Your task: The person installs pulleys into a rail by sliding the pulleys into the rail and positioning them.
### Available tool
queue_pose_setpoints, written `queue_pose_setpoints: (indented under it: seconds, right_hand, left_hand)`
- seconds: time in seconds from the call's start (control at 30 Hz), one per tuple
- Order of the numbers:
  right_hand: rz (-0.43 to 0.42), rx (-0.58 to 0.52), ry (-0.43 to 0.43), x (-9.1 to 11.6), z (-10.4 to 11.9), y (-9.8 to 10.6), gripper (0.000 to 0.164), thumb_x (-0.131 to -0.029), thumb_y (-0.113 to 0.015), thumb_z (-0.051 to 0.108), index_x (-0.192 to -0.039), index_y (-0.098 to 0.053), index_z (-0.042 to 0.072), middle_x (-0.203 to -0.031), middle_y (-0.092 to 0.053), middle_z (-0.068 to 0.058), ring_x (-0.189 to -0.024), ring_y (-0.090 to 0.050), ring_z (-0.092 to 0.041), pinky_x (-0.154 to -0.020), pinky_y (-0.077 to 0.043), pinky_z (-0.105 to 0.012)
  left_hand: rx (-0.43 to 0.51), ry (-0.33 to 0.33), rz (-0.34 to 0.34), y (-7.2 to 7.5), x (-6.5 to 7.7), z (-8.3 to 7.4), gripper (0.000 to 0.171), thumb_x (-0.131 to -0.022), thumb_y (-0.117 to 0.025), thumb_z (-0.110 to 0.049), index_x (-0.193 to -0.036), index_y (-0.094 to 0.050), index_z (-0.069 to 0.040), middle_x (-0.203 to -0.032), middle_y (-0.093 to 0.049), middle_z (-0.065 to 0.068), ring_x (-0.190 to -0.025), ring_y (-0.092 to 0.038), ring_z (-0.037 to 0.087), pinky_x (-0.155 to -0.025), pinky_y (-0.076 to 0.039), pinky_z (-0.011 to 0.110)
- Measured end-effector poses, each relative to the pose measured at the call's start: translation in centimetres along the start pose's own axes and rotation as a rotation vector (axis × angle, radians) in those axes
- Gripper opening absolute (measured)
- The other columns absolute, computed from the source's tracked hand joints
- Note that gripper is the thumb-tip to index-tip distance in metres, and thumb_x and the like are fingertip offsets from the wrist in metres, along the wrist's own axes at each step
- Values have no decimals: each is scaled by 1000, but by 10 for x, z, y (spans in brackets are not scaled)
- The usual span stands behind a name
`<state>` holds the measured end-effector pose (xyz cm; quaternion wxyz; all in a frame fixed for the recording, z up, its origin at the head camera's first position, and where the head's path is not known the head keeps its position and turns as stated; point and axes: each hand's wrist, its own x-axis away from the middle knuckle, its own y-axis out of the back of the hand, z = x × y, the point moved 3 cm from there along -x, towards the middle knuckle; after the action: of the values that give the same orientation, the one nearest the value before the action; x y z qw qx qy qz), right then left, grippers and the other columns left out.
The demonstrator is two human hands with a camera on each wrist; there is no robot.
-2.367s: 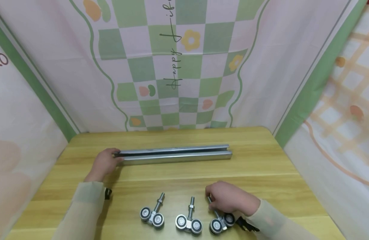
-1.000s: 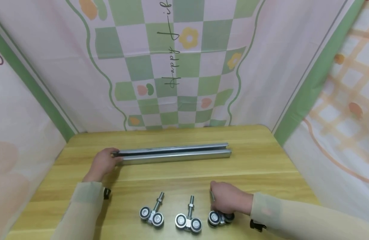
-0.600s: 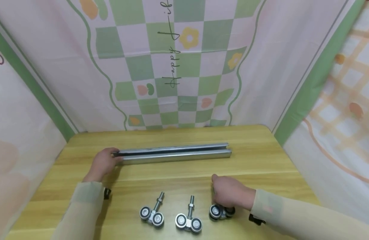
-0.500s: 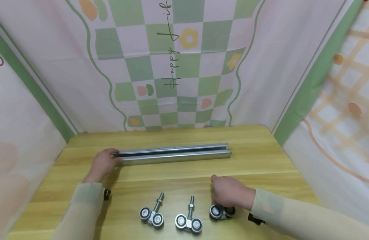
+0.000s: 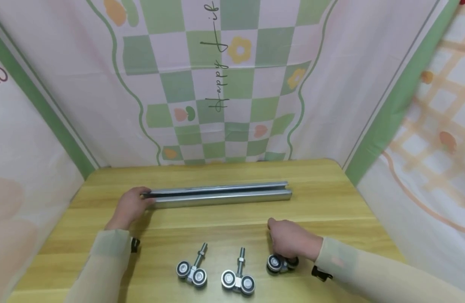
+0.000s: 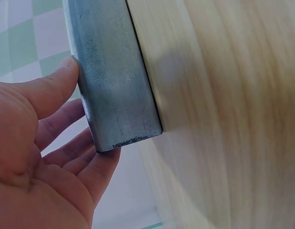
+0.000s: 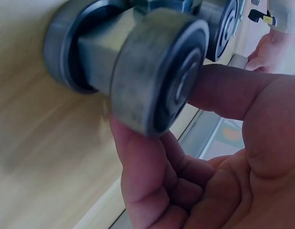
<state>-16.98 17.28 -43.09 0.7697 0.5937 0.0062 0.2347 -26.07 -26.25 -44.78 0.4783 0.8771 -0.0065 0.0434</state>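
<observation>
A C-shaped steel rail (image 5: 225, 199) lies across the back of the wooden table, its slot facing up. At its left end my left hand (image 5: 129, 207) grips it; in the left wrist view the thumb lies along one edge of the rail (image 6: 116, 86) and fingers reach around the end. My right hand (image 5: 293, 238) holds a roller trolley (image 5: 275, 264) at the front right, covering its bolt in the head view. Up close, the right wrist view has the trolley's thick wheels (image 7: 147, 76) against thumb and curled fingers (image 7: 145, 167), near the table surface.
Two more trolleys stand in front: a left trolley (image 5: 191, 273) and a middle trolley (image 5: 238, 281), their threaded bolts pointing away from me. Patterned curtains (image 5: 232, 92) hang right behind the table (image 5: 202, 229) and along both sides.
My right hand has taken hold of the right trolley and turned it, its wheels now nearer the rail and its bolt hidden. The left hand stays on the rail's end.
</observation>
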Motion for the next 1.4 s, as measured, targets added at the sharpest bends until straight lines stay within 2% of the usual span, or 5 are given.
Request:
queue_pose_setpoints:
  seconds: [0.23,0.47,0.8,1.13,1.4]
  right_hand:
    - [-33,31,1,-7,-11,3,27,-75,-66,-1,-100,-57,-2,-66,-52,-5,-56,-51,-20,-49,-47,-37]
    - [-24,4,-29,-9,-16,5,30,-72,-76,9,-95,-58,2,-68,-54,-3,-59,-53,-19,-52,-48,-37]
    - [-37,2,-12,-12,-20,2,23,-71,-72,4,-87,-56,5,-68,-53,-2,-60,-52,-19,-53,-48,-37]
    - [-49,-53,-43,-11,-20,6,35,-73,-73,2,-104,-58,0,-71,-55,-3,-62,-53,-19,-54,-49,-35]
    - [-52,-106,-93,-6,-20,12,43,-79,-73,3,-119,-56,1,-72,-56,-3,-58,-54,-17,-48,-47,-33]
  left_hand:
    - [-6,4,7,-2,-2,1,49,-98,-65,-25,-136,-54,4,-141,-47,30,-128,-43,50,-105,-33,63]
    - [-8,-3,4,-2,-2,0,49,-99,-64,-25,-136,-54,5,-142,-45,31,-130,-41,51,-106,-32,63]
    - [7,11,11,-1,-2,-2,49,-99,-64,-24,-137,-54,4,-146,-42,31,-131,-39,51,-106,-32,63]
    - [11,25,26,-2,-3,-1,49,-99,-63,-25,-138,-54,3,-148,-39,31,-133,-37,51,-107,-31,64]
    - [4,12,19,-1,-2,-1,48,-99,-63,-25,-137,-54,4,-148,-38,31,-134,-34,52,-108,-28,64]
